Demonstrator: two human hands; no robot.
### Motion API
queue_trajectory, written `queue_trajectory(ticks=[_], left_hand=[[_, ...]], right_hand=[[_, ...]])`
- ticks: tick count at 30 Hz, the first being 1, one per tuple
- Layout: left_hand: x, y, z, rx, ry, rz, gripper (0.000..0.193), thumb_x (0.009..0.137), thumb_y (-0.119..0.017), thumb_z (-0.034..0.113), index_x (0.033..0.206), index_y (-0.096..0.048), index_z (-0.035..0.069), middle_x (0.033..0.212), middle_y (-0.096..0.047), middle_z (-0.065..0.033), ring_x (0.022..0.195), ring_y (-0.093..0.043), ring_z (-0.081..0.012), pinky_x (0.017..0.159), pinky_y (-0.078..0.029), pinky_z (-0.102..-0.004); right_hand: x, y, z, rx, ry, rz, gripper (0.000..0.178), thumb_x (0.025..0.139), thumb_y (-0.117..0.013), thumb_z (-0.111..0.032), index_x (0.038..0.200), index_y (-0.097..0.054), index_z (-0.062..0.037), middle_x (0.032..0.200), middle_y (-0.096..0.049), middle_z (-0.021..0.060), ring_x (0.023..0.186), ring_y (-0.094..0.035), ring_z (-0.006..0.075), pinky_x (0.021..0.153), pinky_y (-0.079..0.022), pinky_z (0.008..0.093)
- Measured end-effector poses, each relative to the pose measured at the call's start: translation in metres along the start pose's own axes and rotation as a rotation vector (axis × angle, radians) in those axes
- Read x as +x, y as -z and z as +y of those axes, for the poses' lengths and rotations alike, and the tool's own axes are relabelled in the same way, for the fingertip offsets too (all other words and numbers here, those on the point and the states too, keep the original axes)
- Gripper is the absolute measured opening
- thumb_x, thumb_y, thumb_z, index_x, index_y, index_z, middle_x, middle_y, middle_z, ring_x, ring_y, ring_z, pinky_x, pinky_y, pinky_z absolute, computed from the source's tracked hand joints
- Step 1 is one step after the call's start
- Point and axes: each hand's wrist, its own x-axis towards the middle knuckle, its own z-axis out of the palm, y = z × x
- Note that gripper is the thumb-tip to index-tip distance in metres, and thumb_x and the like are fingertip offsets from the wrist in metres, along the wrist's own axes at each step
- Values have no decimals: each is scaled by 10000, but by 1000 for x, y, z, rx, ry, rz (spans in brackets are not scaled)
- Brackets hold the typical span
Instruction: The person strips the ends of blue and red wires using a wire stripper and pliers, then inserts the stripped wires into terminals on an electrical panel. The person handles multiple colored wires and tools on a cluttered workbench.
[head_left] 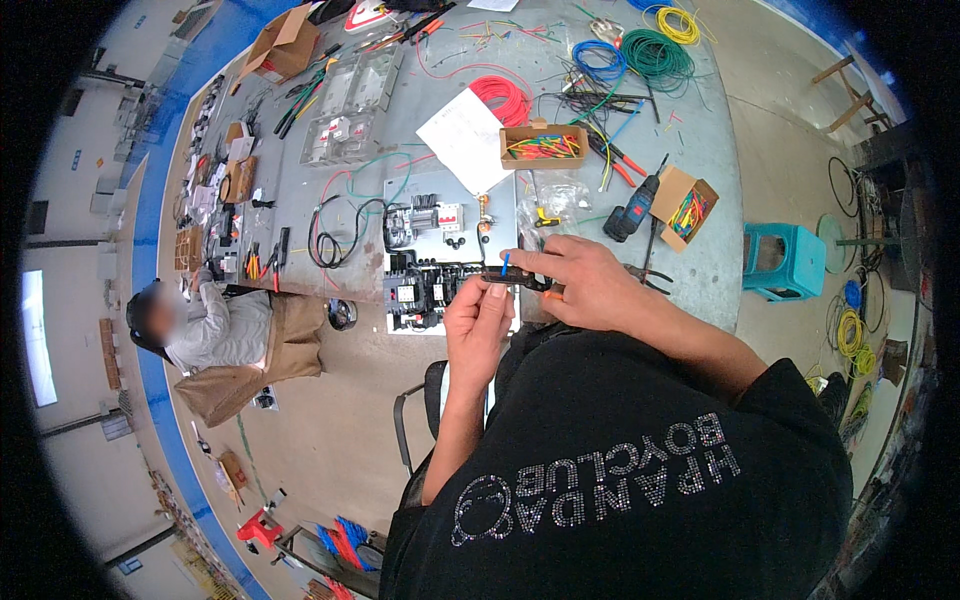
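Both of my hands meet over the table's front edge. My right hand [590,280] is closed around a dark plier-like tool [515,279] with a bit of orange at its grip. My left hand [475,315] pinches at the tool's other end; what lies between its fingers is too small to make out. A short blue piece [505,262] stands up at the tool, beside my right fingertips. Just beyond and left of my hands is a pale mounting plate [460,184] carrying a red-and-white breaker [450,217] and black-and-white contactors [405,294], partly hidden by my left hand.
A cordless drill [630,210], cartons of coloured sleeves [545,147] [688,207], red wire coils [500,98] and a paper sheet [462,138] lie on the table [715,130]. A blue stool [785,260] stands right. Another person [225,330] sits at the left.
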Motion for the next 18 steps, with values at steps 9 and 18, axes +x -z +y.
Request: queue_trajectory(ticks=[9, 18], left_hand=[[1, -4, 3, 36, -1, 8, 127, 1049, -552, 146, 998, -599, 39, 693, -508, 44, 531, -342, -7, 461, -236, -186], [2, -2, -1, 36, -1, 15, 128, 1044, -561, 138, 966, -590, 41, 701, -526, 35, 533, -361, -9, 464, -253, -184]], right_hand=[[-2, 2, 2, -2, 28, 11, 680, 736, -724, -116, 1399, -585, -174, 891, -541, 120, 857, -591, 329, 780, -502, 427], [-3, 0, 4, 31, 21, 21, 620, 746, -709, -112, 1357, -611, -154, 898, -565, 133, 846, -609, 338, 764, -515, 437]])
